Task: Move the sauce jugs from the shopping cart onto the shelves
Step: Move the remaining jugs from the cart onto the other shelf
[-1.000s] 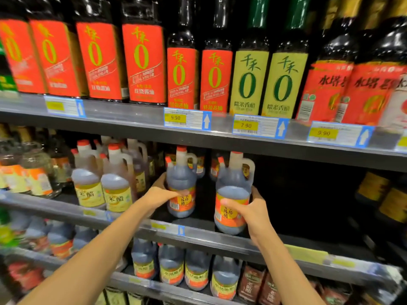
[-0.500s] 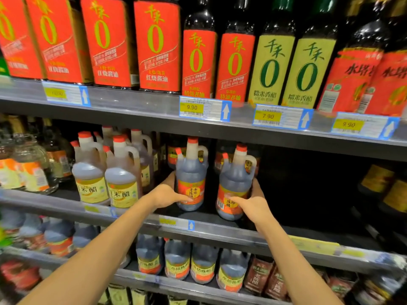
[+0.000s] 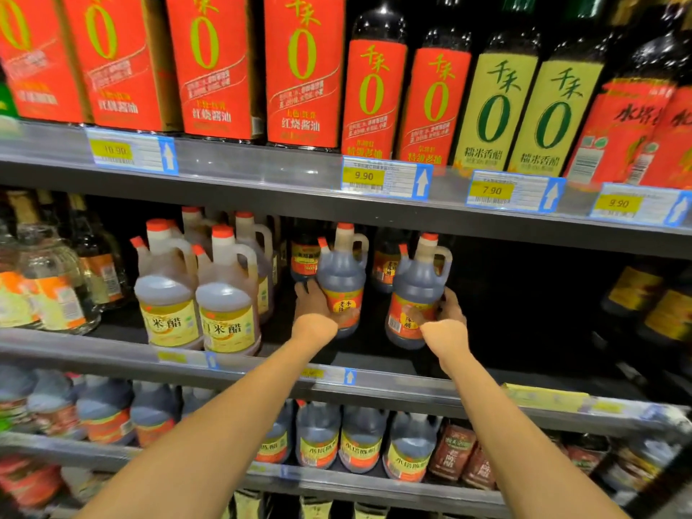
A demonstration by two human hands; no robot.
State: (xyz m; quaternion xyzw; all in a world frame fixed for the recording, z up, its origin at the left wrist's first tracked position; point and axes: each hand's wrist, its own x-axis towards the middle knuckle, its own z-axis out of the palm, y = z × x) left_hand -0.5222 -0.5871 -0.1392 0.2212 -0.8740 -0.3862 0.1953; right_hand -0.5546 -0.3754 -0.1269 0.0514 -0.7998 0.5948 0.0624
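The left grip (image 3: 313,312) clasps the lower body of one upright dark-brown translucent plastic sauce jug with red cap and loop handle (image 3: 341,282), the right grip (image 3: 447,320) clasps its smooth twin jug (image 3: 415,294) nearby, both long axes vertical, straight ahead of the wrists over the grey metal middle shelf (image 3: 112,350)

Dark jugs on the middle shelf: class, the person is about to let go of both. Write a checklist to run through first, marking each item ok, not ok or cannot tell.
1. Left hand grips the left jug: ok.
2. Right hand grips the right jug: ok.
3. Both jugs roughly upright, red caps on: ok.
4. Bases resting flat on the middle shelf: cannot tell from this angle.
5. Gap between the left jug and the pale vinegar jugs: ok.
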